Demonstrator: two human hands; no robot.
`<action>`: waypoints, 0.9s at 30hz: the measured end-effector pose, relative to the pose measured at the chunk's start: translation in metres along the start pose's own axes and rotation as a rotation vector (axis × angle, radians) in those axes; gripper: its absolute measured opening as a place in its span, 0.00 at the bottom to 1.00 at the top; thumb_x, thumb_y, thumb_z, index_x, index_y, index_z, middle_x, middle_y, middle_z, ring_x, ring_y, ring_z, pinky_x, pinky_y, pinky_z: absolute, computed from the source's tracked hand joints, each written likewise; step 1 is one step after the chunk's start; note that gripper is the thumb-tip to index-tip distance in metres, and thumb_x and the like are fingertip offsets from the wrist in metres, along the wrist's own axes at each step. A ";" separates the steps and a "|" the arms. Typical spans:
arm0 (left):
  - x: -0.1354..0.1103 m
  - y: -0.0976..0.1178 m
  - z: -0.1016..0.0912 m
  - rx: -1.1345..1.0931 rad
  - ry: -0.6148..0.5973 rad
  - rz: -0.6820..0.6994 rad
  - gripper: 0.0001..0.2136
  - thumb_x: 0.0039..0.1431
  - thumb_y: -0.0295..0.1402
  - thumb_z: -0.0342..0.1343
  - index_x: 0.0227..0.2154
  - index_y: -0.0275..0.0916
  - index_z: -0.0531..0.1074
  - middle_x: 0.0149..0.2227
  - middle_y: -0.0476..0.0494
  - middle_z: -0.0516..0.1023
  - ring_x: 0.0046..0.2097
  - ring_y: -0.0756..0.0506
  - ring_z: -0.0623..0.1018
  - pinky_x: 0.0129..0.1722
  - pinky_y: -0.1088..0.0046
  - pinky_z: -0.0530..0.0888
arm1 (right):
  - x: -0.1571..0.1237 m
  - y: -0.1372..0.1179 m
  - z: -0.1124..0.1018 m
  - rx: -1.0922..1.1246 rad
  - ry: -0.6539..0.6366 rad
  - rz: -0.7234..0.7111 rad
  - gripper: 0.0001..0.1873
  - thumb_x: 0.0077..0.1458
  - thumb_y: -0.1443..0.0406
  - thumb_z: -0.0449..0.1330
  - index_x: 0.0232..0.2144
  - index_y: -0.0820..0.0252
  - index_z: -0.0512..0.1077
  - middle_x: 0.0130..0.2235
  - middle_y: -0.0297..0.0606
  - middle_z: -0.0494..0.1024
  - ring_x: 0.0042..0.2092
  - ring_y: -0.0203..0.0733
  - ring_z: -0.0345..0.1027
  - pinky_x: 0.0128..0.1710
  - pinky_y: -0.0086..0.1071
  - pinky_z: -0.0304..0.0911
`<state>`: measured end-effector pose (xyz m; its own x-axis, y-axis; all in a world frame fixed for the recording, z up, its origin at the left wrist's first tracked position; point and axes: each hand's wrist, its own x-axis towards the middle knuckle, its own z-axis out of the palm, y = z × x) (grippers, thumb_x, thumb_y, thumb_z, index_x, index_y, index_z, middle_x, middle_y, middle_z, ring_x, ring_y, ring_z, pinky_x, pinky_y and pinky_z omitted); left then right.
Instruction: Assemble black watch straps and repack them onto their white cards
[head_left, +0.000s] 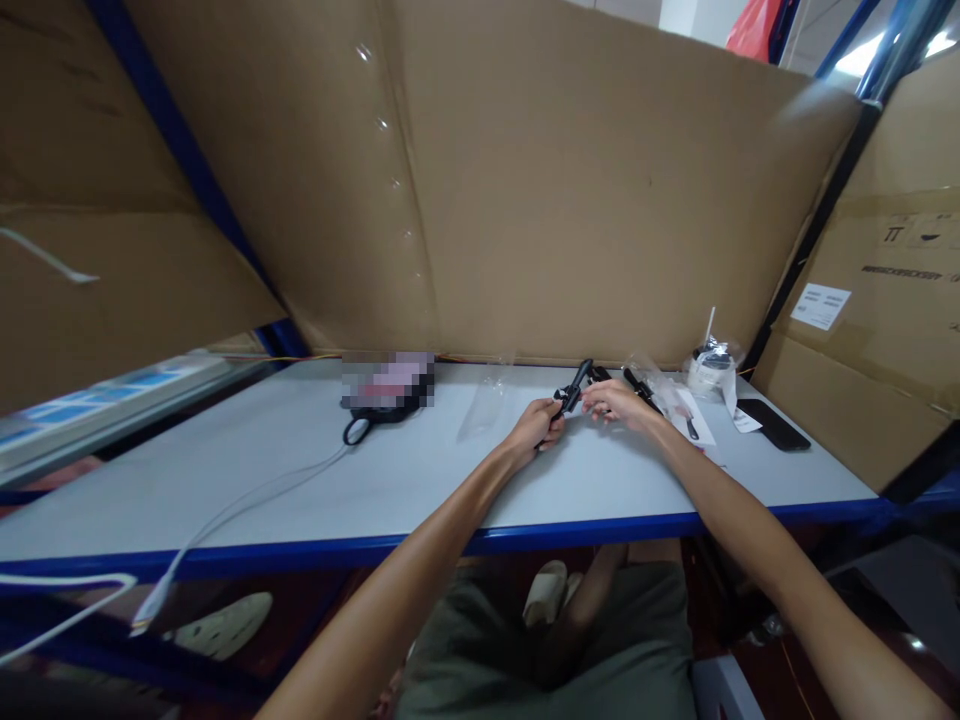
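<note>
My left hand (538,424) is wrapped round a slim black stick-like device (574,386), which tilts up to the right above the table. Close beside it, my right hand (611,401) has its fingers bent in toward the device's middle; whether they grip a part of it is hidden. Just behind the right hand lies another black piece (598,373). A second slim black item (640,388) rests to the right of that hand, by clear plastic wrapping. Under my right forearm's far side is a white printed sheet (697,418) with a black handle-like picture or object on it.
A clear plastic bag (486,405) lies left of my hands. Farther left is a black case (397,407) with a cable (259,490) over the table's front edge. A phone (774,424) and a wrapped white roll (711,375) stand right. Cardboard walls (570,200) enclose the table (360,510).
</note>
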<state>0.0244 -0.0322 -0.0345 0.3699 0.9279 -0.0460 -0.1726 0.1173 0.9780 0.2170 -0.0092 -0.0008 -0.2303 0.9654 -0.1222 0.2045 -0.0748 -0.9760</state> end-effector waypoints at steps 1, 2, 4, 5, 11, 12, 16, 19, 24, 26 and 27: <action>0.000 0.000 0.000 0.006 -0.003 0.000 0.12 0.70 0.36 0.51 0.29 0.40 0.61 0.19 0.59 0.56 0.16 0.56 0.53 0.14 0.81 0.49 | 0.000 0.001 0.001 0.014 -0.008 0.005 0.04 0.50 0.67 0.65 0.31 0.60 0.76 0.28 0.36 0.80 0.24 0.33 0.68 0.19 0.24 0.55; 0.000 0.000 0.000 0.013 -0.004 0.002 0.13 0.70 0.36 0.51 0.29 0.40 0.61 0.19 0.59 0.56 0.16 0.56 0.53 0.14 0.81 0.49 | 0.000 0.001 0.002 0.025 -0.017 0.008 0.03 0.50 0.67 0.65 0.31 0.60 0.76 0.28 0.36 0.80 0.24 0.33 0.68 0.19 0.24 0.54; -0.001 0.000 0.001 0.027 0.000 0.009 0.13 0.70 0.36 0.50 0.28 0.40 0.61 0.19 0.58 0.56 0.16 0.56 0.53 0.14 0.81 0.49 | 0.001 0.003 0.004 0.041 -0.037 0.002 0.04 0.51 0.66 0.66 0.29 0.60 0.75 0.28 0.36 0.80 0.24 0.32 0.68 0.18 0.23 0.53; -0.001 0.000 0.001 0.033 0.002 0.014 0.12 0.70 0.36 0.50 0.29 0.40 0.61 0.19 0.58 0.57 0.16 0.56 0.53 0.14 0.81 0.49 | 0.001 0.003 0.004 0.046 -0.046 -0.005 0.04 0.52 0.66 0.66 0.28 0.61 0.74 0.28 0.36 0.80 0.24 0.32 0.68 0.18 0.23 0.53; -0.002 -0.002 0.004 0.070 -0.010 0.053 0.10 0.71 0.36 0.50 0.32 0.40 0.62 0.20 0.58 0.59 0.15 0.56 0.55 0.13 0.82 0.51 | 0.001 0.003 0.005 0.027 -0.070 -0.043 0.04 0.52 0.69 0.65 0.26 0.62 0.74 0.27 0.35 0.79 0.23 0.30 0.66 0.18 0.22 0.54; -0.002 -0.003 0.004 0.074 -0.015 0.068 0.10 0.71 0.37 0.50 0.33 0.40 0.62 0.20 0.58 0.60 0.15 0.56 0.55 0.14 0.82 0.53 | 0.001 0.003 0.006 0.020 -0.064 -0.057 0.05 0.51 0.69 0.65 0.25 0.62 0.74 0.27 0.35 0.78 0.23 0.30 0.66 0.19 0.22 0.55; -0.002 -0.005 0.006 0.110 -0.021 0.108 0.09 0.71 0.39 0.50 0.35 0.41 0.62 0.20 0.57 0.63 0.16 0.55 0.59 0.15 0.82 0.58 | -0.001 0.000 0.006 0.005 -0.037 -0.096 0.05 0.50 0.69 0.66 0.24 0.62 0.74 0.27 0.36 0.78 0.24 0.31 0.66 0.20 0.23 0.58; -0.001 -0.006 0.006 0.134 -0.008 0.107 0.10 0.72 0.39 0.49 0.36 0.41 0.62 0.20 0.57 0.64 0.15 0.55 0.60 0.15 0.81 0.58 | -0.003 -0.003 0.005 0.005 -0.036 -0.104 0.04 0.50 0.69 0.65 0.25 0.62 0.75 0.28 0.36 0.79 0.25 0.32 0.67 0.21 0.23 0.59; 0.002 -0.007 0.005 0.136 0.007 0.096 0.13 0.73 0.41 0.49 0.33 0.40 0.63 0.19 0.58 0.61 0.15 0.56 0.57 0.14 0.81 0.53 | -0.005 -0.005 0.006 -0.020 -0.048 -0.106 0.03 0.52 0.70 0.65 0.26 0.63 0.76 0.29 0.36 0.80 0.25 0.31 0.67 0.22 0.23 0.59; 0.003 -0.006 0.006 0.145 0.022 0.094 0.14 0.73 0.41 0.49 0.32 0.40 0.63 0.19 0.58 0.61 0.15 0.56 0.56 0.14 0.81 0.53 | -0.006 -0.005 0.007 -0.025 -0.044 -0.103 0.03 0.52 0.70 0.64 0.26 0.63 0.76 0.28 0.36 0.80 0.24 0.31 0.66 0.21 0.24 0.59; 0.003 -0.006 0.006 0.148 0.032 0.094 0.14 0.73 0.41 0.49 0.32 0.40 0.63 0.19 0.58 0.60 0.15 0.56 0.56 0.14 0.81 0.52 | -0.006 -0.005 0.007 -0.025 -0.043 -0.102 0.03 0.52 0.70 0.64 0.26 0.63 0.76 0.28 0.37 0.80 0.24 0.31 0.66 0.21 0.24 0.59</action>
<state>0.0323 -0.0327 -0.0393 0.3288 0.9434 0.0431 -0.0680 -0.0218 0.9974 0.2104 -0.0165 0.0037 -0.2915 0.9561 -0.0304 0.2013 0.0303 -0.9791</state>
